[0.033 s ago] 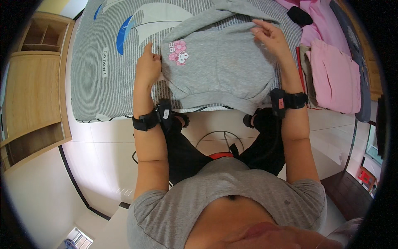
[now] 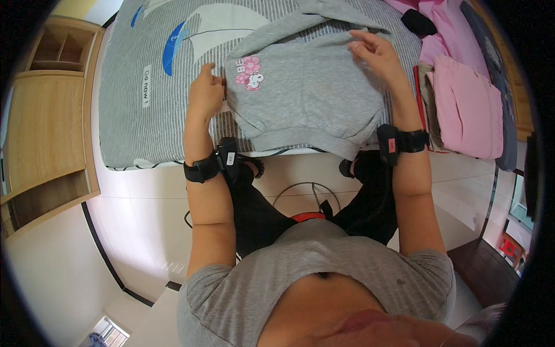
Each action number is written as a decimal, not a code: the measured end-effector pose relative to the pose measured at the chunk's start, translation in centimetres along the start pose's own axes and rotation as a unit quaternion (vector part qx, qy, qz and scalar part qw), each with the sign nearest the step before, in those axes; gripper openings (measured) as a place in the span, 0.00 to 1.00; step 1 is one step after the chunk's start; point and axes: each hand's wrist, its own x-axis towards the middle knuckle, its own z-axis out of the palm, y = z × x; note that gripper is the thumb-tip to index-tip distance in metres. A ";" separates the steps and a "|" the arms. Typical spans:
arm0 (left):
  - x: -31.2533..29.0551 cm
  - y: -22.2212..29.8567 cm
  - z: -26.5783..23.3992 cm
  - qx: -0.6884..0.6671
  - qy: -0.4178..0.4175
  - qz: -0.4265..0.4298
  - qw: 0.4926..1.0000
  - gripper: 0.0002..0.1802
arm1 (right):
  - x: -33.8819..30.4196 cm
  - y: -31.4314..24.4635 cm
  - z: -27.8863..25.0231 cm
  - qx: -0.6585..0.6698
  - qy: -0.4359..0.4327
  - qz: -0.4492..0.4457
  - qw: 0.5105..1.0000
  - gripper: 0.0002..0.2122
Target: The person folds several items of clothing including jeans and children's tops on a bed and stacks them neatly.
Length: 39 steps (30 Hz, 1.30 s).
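A grey sweatshirt (image 2: 315, 95) with a pink flower and white cartoon print lies spread on the bed, its hem toward me. A sleeve (image 2: 283, 28) stretches across its far side. Beside the sweatshirt's left edge is my left hand (image 2: 206, 92), index finger stretched out and the others bent, with nothing visible in it. Over the far right part of the garment hovers or rests my right hand (image 2: 376, 55); its fingers are loosely bent and apart, holding nothing. Whether either hand touches the cloth, I cannot tell.
Striped bedding (image 2: 130, 127) with sailboat shapes covers the bed. To the right lie folded pink clothes (image 2: 467, 110), a dark garment (image 2: 506, 115) and a small black cloth (image 2: 418, 23). A wooden cabinet (image 2: 49, 121) stands at left. A thin round metal frame (image 2: 306, 185) is on the floor between my legs.
My left hand has shifted very slightly toward me. The fingers of my right hand have moved a little nearer to me. The sweatshirt stays in place.
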 end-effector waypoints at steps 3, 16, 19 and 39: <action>-0.1 -0.1 -0.7 -0.110 -0.062 -0.045 0.991 0.14 | -0.2 -0.4 0.4 -0.041 -0.013 0.007 0.999 0.17; -1.6 0.0 -1.8 -0.097 -0.169 0.010 0.981 0.18 | 1.0 3.0 -2.8 -0.406 0.170 -0.127 0.889 0.17; -1.6 -0.3 -2.0 -0.088 -0.168 0.027 0.981 0.18 | 1.3 4.4 -3.4 -0.319 0.122 -0.055 0.938 0.17; -1.9 0.4 -0.8 -0.057 -0.136 -0.015 0.989 0.32 | -3.1 -1.8 -1.2 0.162 0.197 0.165 0.953 0.34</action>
